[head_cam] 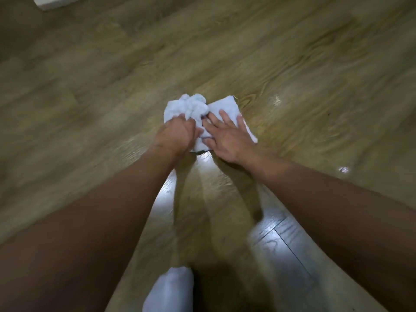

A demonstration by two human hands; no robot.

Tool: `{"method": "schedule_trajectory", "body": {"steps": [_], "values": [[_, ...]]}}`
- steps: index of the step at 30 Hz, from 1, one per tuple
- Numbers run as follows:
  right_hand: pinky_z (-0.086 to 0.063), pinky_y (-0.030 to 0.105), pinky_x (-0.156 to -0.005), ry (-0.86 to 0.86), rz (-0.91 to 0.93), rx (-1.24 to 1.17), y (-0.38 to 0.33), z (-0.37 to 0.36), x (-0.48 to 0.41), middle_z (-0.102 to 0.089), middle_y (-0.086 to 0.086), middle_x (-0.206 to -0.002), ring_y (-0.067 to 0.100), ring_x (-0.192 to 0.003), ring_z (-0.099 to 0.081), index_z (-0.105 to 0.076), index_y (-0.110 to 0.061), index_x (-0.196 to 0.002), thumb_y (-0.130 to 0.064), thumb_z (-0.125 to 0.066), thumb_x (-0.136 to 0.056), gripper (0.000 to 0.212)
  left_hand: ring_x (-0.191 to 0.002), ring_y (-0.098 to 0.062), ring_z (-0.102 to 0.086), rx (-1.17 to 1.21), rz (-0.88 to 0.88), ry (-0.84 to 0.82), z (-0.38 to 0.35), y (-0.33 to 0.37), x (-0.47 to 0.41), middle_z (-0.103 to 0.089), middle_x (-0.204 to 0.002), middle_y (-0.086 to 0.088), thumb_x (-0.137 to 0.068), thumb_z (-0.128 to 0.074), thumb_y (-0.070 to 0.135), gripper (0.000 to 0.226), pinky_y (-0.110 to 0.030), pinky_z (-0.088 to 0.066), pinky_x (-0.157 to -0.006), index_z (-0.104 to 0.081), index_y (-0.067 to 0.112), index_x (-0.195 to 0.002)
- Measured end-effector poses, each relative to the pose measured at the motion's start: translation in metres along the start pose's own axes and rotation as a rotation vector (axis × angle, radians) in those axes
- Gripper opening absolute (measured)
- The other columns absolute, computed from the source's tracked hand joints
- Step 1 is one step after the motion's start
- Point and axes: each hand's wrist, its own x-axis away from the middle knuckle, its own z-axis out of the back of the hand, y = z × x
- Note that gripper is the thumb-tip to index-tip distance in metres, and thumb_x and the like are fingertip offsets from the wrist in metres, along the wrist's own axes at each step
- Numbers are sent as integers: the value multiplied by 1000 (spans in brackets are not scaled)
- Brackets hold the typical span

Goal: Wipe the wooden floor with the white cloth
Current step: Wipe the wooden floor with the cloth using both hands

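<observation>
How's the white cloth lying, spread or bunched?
Both: white cloth bunched where the left hand grips it, flat under the right hand, fingers straight.

Room wide open ahead
Wooden floor (292,52) free ahead, left and right of white cloth (191,106); white-socked foot (171,289) blocks near side, white object (51,2) at far-left corner.

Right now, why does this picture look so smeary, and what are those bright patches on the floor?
Head view: motion blur smears the arms and sock; the cloth is the sharpest thing. Head view: the patches are reflected light glaring off the floor, just below the cloth and at the lower right; dark arm shadows run beside them.
</observation>
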Motion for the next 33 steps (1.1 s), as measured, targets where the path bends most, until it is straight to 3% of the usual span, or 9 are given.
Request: {"method": "schedule_trajectory", "body": {"steps": [3, 6, 8, 11, 15, 20, 27, 30, 33], "values": [[-2, 53, -115, 36, 26, 5, -2, -18, 47, -8, -8, -160, 20, -147, 0, -14, -28, -151, -42, -32, -99, 57, -123, -33, -49, -42, -47, -50, -8, 17, 26, -50, -135, -18, -100, -36, 43, 46, -40, -43, -98, -57, 12, -125], [-4, 49, -116, 67, 91, 38, 5, -39, 96, -20, -7, -157, 19, -147, -6, -25, -29, -148, -43, -40, -96, 56, -142, -38, -24, -108, -163, -148, -28, 40, 70, -23, -154, -24, -101, -30, 45, 56, -45, -28, -113, -39, 10, -143], [-4, 46, -116, 66, 101, 50, 15, -41, 98, -22, -8, -157, 18, -147, -8, -26, -31, -147, -53, -41, -93, 60, -141, -40, -27, -94, -194, -124, -27, 42, 74, -19, -155, -24, -99, -35, 47, 61, -46, -30, -109, -32, 6, -144], [-4, 44, -116, 38, 54, 47, 28, -27, 74, -14, -9, -159, 17, -147, -6, -18, -34, -149, -70, -41, -83, 78, -130, -39, -41, -15, -185, -51, -16, 41, 57, -30, -149, -24, -96, -47, 43, 62, -46, -43, -95, -32, 5, -142], [0, 47, -117, 68, -21, 26, 29, -30, 87, -5, -9, -160, 19, -147, 1, -9, -33, -151, -71, -38, -85, 81, -132, -38, -33, -118, -208, -54, -13, 54, 54, -23, -149, -25, -96, -46, 44, 62, -50, -41, -98, -28, 7, -142], [3, 47, -117, 119, -76, -21, 28, -55, 162, -6, -8, -160, 20, -147, 2, -10, -31, -151, -68, -41, -85, 82, -145, -41, -8, -208, -328, -136, -30, 66, 78, -3, -158, -20, -88, -40, 65, 74, -53, -20, -114, -20, 24, -146], [8, 55, -115, 10, -114, -24, 36, -35, 146, 3, -9, -160, 19, -147, 11, -4, -30, -151, -75, -40, -80, 92, -143, -38, -12, -231, -314, -170, -9, 84, 58, 5, -157, -18, -74, -49, 76, 102, -54, -30, -109, -9, 20, -149], [9, 50, -117, 44, -120, -20, 33, -42, 162, 10, -7, -160, 20, -146, 14, 4, -27, -152, -72, -31, -86, 87, -145, -37, -7, -262, -314, -174, -5, 85, 59, 14, -159, -12, -76, -42, 77, 105, -55, -28, -111, 1, 19, -152], [12, 47, -117, 100, -180, -56, 18, -60, 188, 11, 4, -160, 27, -146, 13, 5, -16, -152, -64, -33, -91, 85, -146, -39, 6, -281, -333, -188, -15, 83, 67, 21, -159, -8, -72, -12, 84, 102, -55, -13, -117, 18, 25, -150]]}}
